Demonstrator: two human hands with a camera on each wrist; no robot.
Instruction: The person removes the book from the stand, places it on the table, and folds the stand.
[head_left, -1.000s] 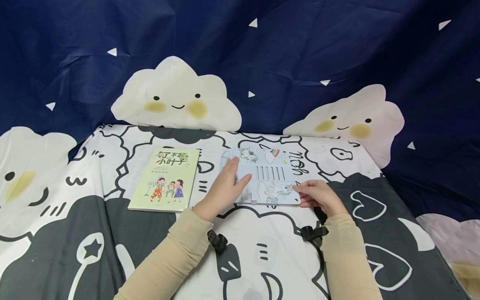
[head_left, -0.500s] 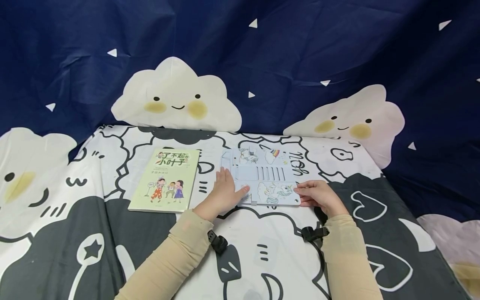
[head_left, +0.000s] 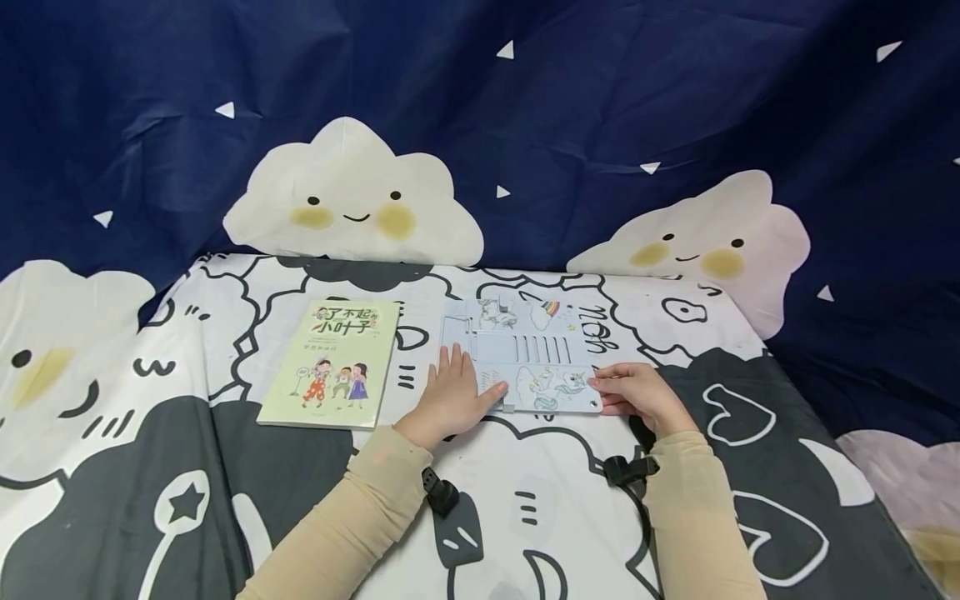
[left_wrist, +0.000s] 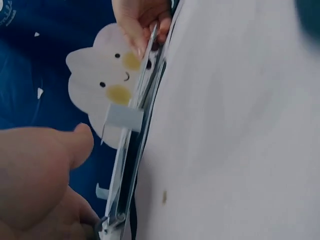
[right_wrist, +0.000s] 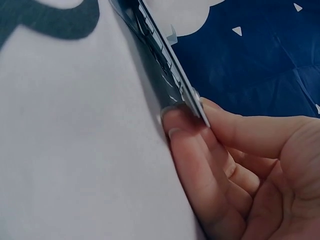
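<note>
A light blue folding book stand (head_left: 543, 348) with unicorn pictures and a row of slots lies flat on the patterned cloth. Its near right corner is pinched by my right hand (head_left: 637, 392); in the right wrist view the thumb is on top and curled fingers (right_wrist: 187, 165) are underneath. My left hand (head_left: 453, 396) lies at the stand's left end, fingers fairly straight and thumb apart over the near edge. The left wrist view shows the stand (left_wrist: 125, 160) edge-on with small page clips (left_wrist: 124, 117) standing out, and the left thumb (left_wrist: 80, 145) off its surface.
Left of the stand lies a pale green book (head_left: 330, 362) with cartoon children on its cover. A black-and-white cartoon cloth (head_left: 510, 492) covers the table. Behind hangs a dark blue curtain (head_left: 555, 108) with smiling clouds.
My left hand has drawn back from over the stand toward its near left end, the fingers spreading slightly. The right hand keeps its pinch on the corner, and the stand stays in place.
</note>
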